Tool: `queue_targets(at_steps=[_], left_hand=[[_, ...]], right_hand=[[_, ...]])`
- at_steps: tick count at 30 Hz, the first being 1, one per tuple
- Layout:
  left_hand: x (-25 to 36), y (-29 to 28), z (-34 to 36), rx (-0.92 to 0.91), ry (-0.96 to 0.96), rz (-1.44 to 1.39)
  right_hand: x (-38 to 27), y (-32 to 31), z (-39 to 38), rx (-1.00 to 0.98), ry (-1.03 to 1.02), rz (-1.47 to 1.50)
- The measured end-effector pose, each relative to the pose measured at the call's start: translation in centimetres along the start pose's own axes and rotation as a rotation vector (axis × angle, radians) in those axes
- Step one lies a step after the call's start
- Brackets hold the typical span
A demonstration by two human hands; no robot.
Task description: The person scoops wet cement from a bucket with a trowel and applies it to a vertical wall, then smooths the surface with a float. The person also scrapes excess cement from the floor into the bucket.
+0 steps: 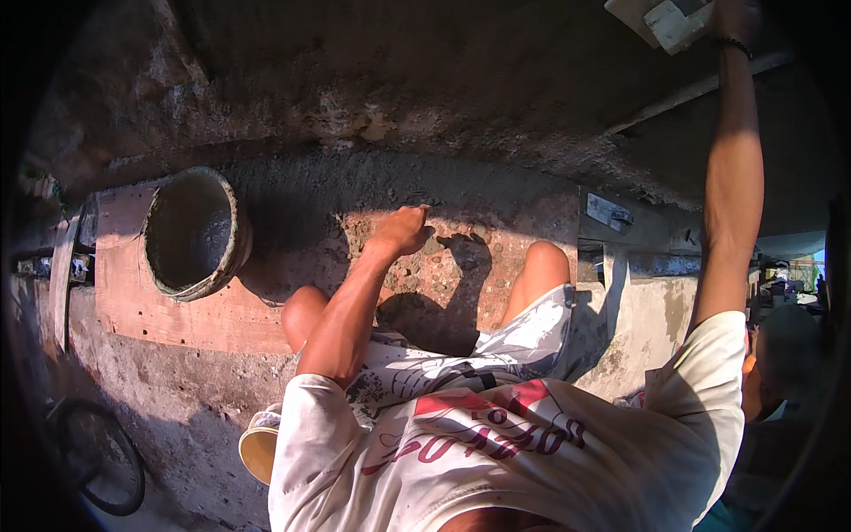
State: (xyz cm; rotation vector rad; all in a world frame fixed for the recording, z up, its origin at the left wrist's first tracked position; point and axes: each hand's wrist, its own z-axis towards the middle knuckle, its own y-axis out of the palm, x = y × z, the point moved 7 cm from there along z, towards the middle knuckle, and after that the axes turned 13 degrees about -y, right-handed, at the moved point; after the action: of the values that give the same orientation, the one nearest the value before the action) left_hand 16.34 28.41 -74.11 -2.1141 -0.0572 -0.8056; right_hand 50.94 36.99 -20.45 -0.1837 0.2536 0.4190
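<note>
My left hand (401,232) is closed low over the mortar-spattered board (120,293), with a small object at its fingertips that I cannot make out. My right hand (732,19) is raised to the top right, closed on a pale rectangular float (674,25), near the dark plastered surface (496,80). A bucket (238,248) of grey mortar stands at the left end of the board. A metal trowel (608,213) lies to the right, beyond the board's edge. My knees are bent beside the board.
Rough concrete (195,390) runs along the lower left. A bicycle wheel (133,457) is at the bottom left, and a pale yellow container (257,452) sits beside my left arm. A wooden plank (64,293) stands at the far left. Behind my right arm is a dim, cluttered area.
</note>
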Motion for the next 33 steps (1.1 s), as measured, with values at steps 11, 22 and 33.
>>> queue_targets(at_steps=[11,22,33], left_hand=[[5.8,2.5,-3.2,-0.097,0.052,0.103],[13.8,6.2,-10.2,-0.145,0.239,0.219],[18.8,9.6,-12.3,-0.149,0.393,0.311]], right_hand=[[11.4,2.2,-32.3,-0.076,0.071,-0.283],[8.0,-11.3,-54.4,-1.174,0.208,-0.035],[8.8,-26.0,-68.2,-0.958,0.862,-0.032]])
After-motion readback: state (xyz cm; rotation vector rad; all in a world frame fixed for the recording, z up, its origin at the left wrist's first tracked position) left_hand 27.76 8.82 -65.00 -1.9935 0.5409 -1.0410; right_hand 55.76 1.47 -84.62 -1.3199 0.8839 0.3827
